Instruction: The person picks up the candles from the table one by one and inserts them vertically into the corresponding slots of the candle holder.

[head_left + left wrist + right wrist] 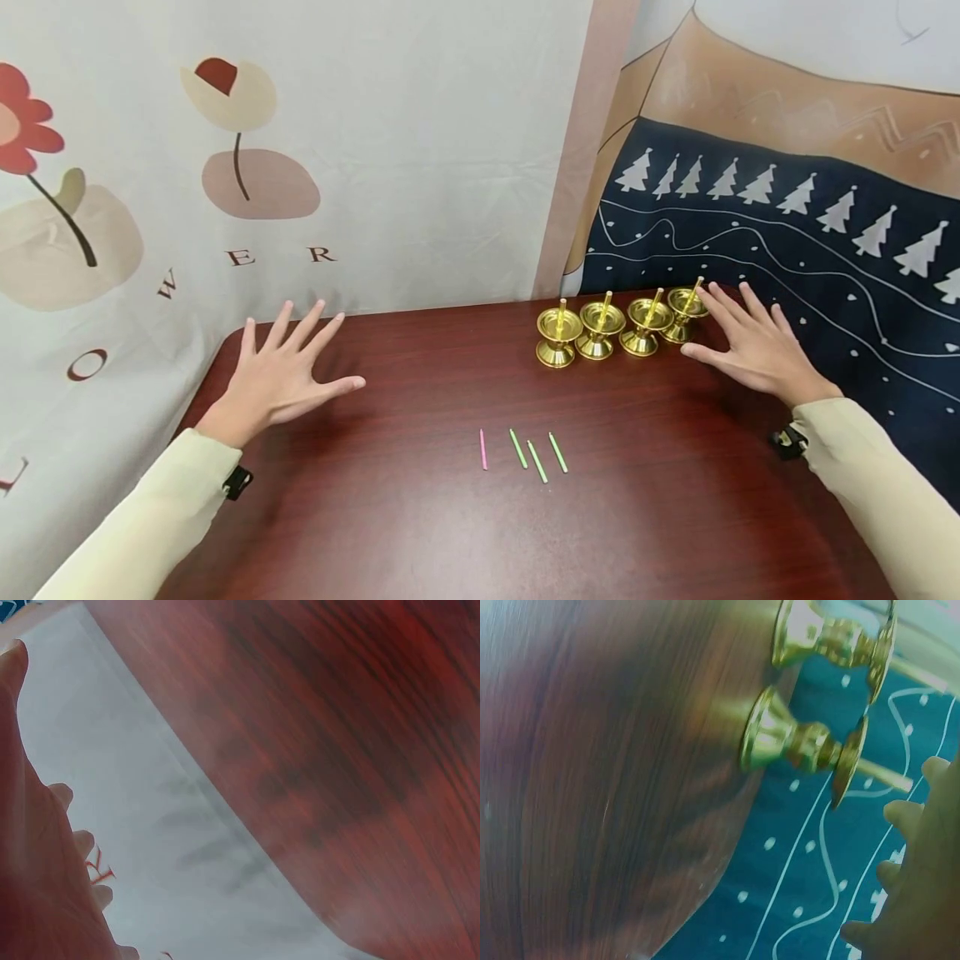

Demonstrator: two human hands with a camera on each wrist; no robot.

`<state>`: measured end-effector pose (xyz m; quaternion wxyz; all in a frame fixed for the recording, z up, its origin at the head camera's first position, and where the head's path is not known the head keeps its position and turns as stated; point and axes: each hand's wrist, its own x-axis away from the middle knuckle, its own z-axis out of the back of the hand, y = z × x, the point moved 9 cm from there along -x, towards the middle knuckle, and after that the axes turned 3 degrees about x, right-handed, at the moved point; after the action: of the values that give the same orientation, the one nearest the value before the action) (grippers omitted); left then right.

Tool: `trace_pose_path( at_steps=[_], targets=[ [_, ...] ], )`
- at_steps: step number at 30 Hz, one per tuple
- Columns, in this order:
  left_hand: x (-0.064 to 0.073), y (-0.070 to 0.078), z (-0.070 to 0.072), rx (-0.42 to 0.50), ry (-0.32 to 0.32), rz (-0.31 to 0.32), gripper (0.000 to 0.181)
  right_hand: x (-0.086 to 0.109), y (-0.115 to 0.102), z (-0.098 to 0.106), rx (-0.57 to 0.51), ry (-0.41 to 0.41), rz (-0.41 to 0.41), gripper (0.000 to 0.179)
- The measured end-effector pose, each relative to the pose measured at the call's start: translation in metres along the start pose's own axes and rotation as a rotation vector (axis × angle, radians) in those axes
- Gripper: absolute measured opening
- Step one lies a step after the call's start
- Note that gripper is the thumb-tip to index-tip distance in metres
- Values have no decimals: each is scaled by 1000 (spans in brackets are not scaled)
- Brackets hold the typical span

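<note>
My left hand is spread over the left part of the table, with nothing in its grasp. On the right, my right hand also has its fingers spread, holding nothing, beside the rightmost of several brass candle holders. Its fingertips overlap that holder's edge in the head view. In the right wrist view, two holders show, each with a short yellowish stick upright in its cup. Near the table's middle lie one thin pink candle and three thin green candles, apart from both hands.
The dark red wooden table has a rounded back left corner. Behind it hangs a pale cloth with printed flowers and letters. A navy cloth with white trees hangs at the right, close behind the holders.
</note>
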<state>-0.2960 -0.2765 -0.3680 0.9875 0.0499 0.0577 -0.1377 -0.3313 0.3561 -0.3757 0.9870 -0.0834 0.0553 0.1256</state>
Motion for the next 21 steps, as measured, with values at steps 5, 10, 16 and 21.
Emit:
trace_pose_path(
  at_steps=[5, 10, 16, 21],
  targets=[
    [2, 22, -2, 17, 10, -28, 107, 1, -28, 0, -1, 51, 72, 102],
    [1, 44, -3, 34, 31, -60, 107, 1, -56, 0, -16, 74, 135, 103],
    [-4, 67, -7, 74, 53, -79, 108, 0, -81, 0, -33, 126, 182, 102],
    [-9, 84, -16, 105, 51, -88, 109, 1, -91, -3, -33, 165, 180, 102]
  ],
)
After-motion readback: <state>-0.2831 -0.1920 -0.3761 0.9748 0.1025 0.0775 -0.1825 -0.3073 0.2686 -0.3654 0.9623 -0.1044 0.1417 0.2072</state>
